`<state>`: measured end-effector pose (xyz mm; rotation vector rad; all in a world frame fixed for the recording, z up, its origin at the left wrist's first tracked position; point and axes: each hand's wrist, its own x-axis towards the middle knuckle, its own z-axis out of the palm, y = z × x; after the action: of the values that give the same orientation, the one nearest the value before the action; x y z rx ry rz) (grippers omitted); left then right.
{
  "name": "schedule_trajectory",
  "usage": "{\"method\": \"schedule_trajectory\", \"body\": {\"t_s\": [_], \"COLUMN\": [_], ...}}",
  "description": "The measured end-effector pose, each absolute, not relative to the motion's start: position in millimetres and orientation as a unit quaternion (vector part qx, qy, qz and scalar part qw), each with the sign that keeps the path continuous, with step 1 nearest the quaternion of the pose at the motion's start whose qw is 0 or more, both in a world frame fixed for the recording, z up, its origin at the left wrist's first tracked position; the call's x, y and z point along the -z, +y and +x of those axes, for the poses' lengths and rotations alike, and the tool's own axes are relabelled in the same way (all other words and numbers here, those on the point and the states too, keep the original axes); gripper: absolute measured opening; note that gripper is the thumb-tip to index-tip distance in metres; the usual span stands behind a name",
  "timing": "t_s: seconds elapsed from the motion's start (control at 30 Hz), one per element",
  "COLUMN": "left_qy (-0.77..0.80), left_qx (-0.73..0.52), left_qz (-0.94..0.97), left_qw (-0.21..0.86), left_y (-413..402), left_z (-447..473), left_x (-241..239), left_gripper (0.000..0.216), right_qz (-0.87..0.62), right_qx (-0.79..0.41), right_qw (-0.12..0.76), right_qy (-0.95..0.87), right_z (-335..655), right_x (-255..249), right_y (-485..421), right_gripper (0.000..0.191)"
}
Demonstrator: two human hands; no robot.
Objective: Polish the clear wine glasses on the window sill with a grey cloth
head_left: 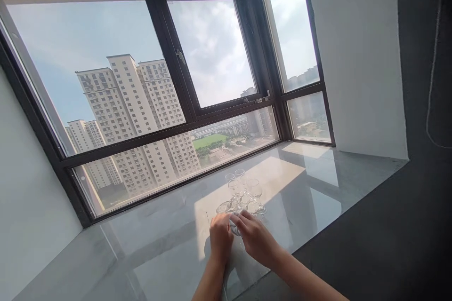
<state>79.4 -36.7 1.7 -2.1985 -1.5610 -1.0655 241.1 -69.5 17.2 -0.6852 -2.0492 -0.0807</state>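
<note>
Both hands meet at a clear drinking glass (235, 230), of which only a small part shows between them. My left hand (221, 233) is closed on its left side, and my right hand (253, 234) wraps it from the right with the fingers over the top. Just beyond my hands stand several clear stemmed glasses (254, 189) in a close group on the sill. My fingers and the overlapping clear glass partly hide the nearest ones.
A wide, glossy grey window sill (165, 249) carries the glasses, with sunlit patches and reflections on it. Its front edge slants up to the right. Dark-framed windows (189, 103) rise behind it, with a white wall (356, 56) on the right.
</note>
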Motion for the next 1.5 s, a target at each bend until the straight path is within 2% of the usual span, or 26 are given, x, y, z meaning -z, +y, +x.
{"method": "schedule_trajectory", "body": {"t_s": [0.07, 0.17, 0.3, 0.47, 0.63, 0.8, 0.9, 1.0, 1.1, 1.2, 1.33, 1.5], "left_qy": [-0.53, -0.511, -0.489, -0.49, -0.491, -0.495, -0.494, -0.484, -0.491, -0.507, -0.505, -0.512], "left_qx": [0.366, 0.377, 0.373, 0.394, 0.399, 0.384, 0.375, 0.38, 0.384, 0.383, 0.383, 0.402], "left_qz": [-0.75, -0.753, -0.766, -0.756, -0.757, -0.771, -0.78, -0.786, -0.781, -0.771, -0.773, -0.757], "left_qw": [0.148, 0.172, 0.185, 0.181, 0.164, 0.118, 0.085, 0.048, 0.04, 0.048, 0.019, -0.057], "left_y": [-36.3, -36.0, -39.6, -42.3, -40.6, -38.3, -37.7, -37.7, -37.0, -35.1, -31.8, -28.3], "left_z": [79.5, 78.7, 78.3, 77.5, 75.2, 75.1, 76.1, 76.0, 74.6, 73.2, 72.4, 71.6], "left_x": [-1.5, -0.9, -2.8, -5.2, -3.6, -2.3, -3.7, -5.1, -4.7, -2.7, 1.1, 4.8], "left_gripper": [0.03, 0.028, 0.019, 0.021, 0.024, 0.023, 0.025, 0.024, 0.019, 0.022, 0.027, 0.023], "right_qz": [-0.311, -0.349, -0.378, -0.432, -0.437, -0.383, -0.346, -0.345, -0.387, -0.439, -0.488, -0.56], "right_qx": [0.018, -0.013, -0.036, -0.041, -0.14, -0.298, -0.339, -0.324, -0.24, -0.148, -0.098, -0.111], "right_qw": [0.446, 0.454, 0.524, 0.61, 0.584, 0.535, 0.543, 0.603, 0.673, 0.708, 0.707, 0.655], "right_qy": [-0.839, -0.82, -0.762, -0.663, -0.669, -0.691, -0.686, -0.643, -0.583, -0.533, -0.501, -0.495], "right_z": [235.4, 238.4, 254.9, 280.3, 288.1, 285.1, 280.0, 276.7, 282.8, 298.4, 322.2, 341.8], "right_x": [-33.8, -55.5, -74.1, -77.9, -67.1, -60.2, -62.2, -67.9, -70.9, -63.5, -35.2, 5.2], "right_y": [-66.1, -57.6, -45.4, -33.8, -36.3, -45.1, -50.7, -54.5, -54.2, -48.5, -29.3, 6.5], "right_gripper": [0.074, 0.072, 0.068, 0.056, 0.052, 0.063, 0.065, 0.058, 0.05, 0.044, 0.045, 0.048]}}
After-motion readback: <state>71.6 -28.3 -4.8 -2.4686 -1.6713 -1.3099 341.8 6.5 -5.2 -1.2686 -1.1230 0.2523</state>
